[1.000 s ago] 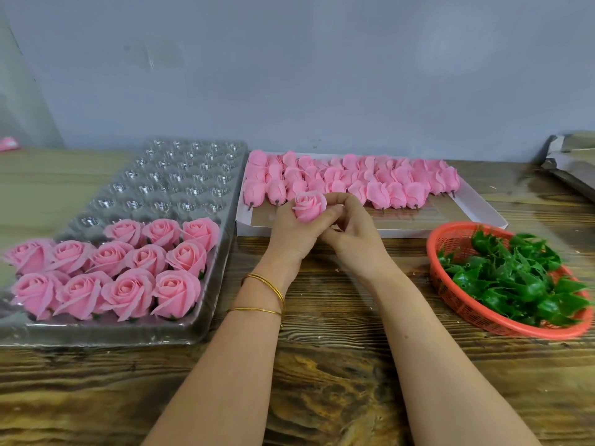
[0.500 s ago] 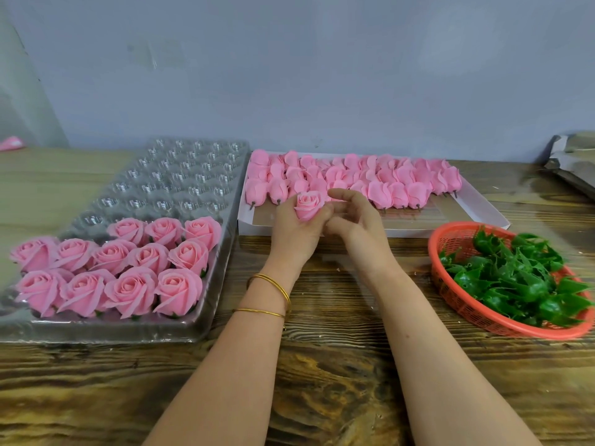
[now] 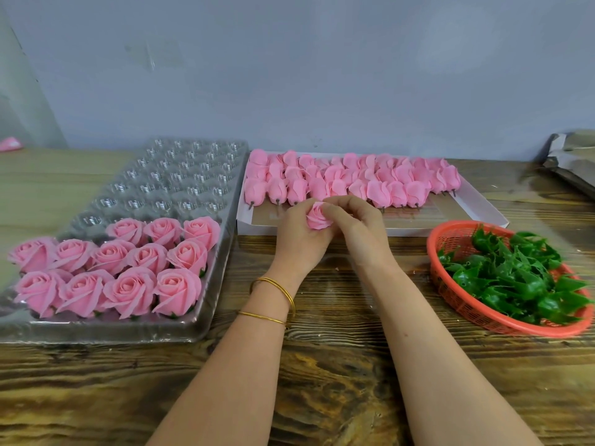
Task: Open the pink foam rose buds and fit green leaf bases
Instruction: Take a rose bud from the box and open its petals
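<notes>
You are cradling one pink foam rose bud (image 3: 317, 217) between both hands, just in front of the white tray (image 3: 483, 217) where the closed buds (image 3: 354, 181) are lying in rows. Your left hand (image 3: 299, 239) is cupping it from below, fingers curled round its base so the face is turning up toward you. Your right hand (image 3: 357, 226) is pinching at its outer petals, which I judge to be the opening step. Your palms are hiding its underside, so I cannot tell whether a base is fitted. The green leaf bases (image 3: 515, 278) are waiting in the orange basket (image 3: 450, 239) near your right hand, while finished roses (image 3: 122, 268) are filling the near rows of the clear blister tray (image 3: 180, 175) on your left
</notes>
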Motion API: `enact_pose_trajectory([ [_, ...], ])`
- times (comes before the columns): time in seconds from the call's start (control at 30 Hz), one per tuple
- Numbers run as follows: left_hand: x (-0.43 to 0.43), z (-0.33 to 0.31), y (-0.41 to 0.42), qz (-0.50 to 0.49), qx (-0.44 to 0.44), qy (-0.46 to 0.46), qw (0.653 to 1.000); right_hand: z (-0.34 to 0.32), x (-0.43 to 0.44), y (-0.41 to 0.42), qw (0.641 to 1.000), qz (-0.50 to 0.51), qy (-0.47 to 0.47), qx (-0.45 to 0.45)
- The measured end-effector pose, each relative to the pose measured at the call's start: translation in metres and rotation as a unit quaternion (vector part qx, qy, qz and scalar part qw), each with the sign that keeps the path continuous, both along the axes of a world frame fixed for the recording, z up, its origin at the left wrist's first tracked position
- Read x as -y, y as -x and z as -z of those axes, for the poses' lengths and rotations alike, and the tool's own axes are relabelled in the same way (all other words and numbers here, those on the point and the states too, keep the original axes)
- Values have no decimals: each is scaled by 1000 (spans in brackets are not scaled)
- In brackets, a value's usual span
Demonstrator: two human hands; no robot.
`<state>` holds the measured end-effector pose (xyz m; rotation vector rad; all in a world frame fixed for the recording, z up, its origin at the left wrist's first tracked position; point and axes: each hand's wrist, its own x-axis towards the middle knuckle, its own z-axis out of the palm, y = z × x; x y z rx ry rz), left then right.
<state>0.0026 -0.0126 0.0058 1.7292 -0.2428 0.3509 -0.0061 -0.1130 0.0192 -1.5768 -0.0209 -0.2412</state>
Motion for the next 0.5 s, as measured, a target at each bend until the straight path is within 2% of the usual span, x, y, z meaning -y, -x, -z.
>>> enact_pose_trajectory([
  [0.23,0,1,-1,-10,-12,-5,1000,0,-1,2,1000,-5,4,5],
  [0.5,0,-2,-1,-21,-34,44,998,-3,-2,2,996,8,-82,-28],
])
